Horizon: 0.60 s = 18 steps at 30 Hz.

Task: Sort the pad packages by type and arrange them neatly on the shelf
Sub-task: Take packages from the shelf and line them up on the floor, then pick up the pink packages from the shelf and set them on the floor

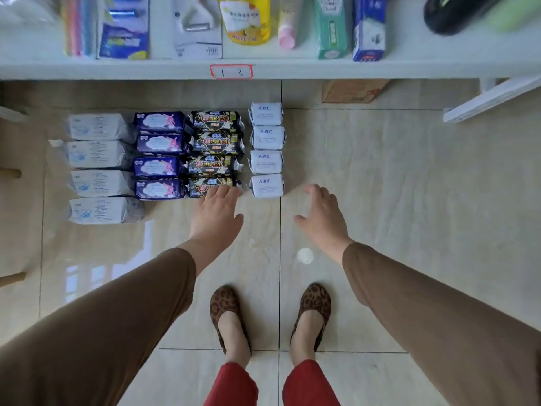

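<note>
Sixteen soft plastic pad packages lie on the glossy tiled floor (380, 186) in four columns of four: white packs (98, 155) at the left, purple packs (160, 155), black packs (216, 148), then small white ABC packs (267, 150). A white shelf (292, 70) (label "1 3") crosses the far side, carrying bottles and boxes. The left hand (218, 212) is spread, fingertips over the nearest black pack; the right hand (320, 213) is spread and empty.
</note>
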Motion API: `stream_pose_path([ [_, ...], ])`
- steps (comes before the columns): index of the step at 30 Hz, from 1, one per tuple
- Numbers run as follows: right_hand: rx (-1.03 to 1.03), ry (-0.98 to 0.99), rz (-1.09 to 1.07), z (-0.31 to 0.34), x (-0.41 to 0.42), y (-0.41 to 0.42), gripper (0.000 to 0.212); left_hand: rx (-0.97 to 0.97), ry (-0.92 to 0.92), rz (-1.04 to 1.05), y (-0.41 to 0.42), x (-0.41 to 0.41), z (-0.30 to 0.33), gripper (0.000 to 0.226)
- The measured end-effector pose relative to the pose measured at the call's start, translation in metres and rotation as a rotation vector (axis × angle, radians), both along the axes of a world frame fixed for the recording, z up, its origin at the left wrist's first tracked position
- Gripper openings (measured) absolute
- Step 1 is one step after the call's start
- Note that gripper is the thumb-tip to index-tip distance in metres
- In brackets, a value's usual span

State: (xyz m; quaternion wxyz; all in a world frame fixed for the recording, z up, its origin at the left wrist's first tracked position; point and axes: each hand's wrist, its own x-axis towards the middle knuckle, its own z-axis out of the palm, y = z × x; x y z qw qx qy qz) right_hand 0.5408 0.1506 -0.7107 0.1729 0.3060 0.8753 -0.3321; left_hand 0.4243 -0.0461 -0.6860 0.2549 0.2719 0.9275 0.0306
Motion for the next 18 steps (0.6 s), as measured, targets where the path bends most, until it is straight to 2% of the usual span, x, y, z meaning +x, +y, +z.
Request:
stream_pose_path([
  [8,0.044,0.084,0.076,0.274,0.014,0.043,0.049,0.095,0.042,-0.056,0.049,0.012,0.242,0.043],
  [12,0.041,0.183,0.058,0.402,0.014,0.061,0.047,0.133,0.100,-0.104,0.072,0.014,0.360,0.046],
  [18,0.117,0.357,0.121,0.530,-0.006,0.087,0.048,0.264,0.198,-0.110,0.104,-0.002,0.493,0.046],
])
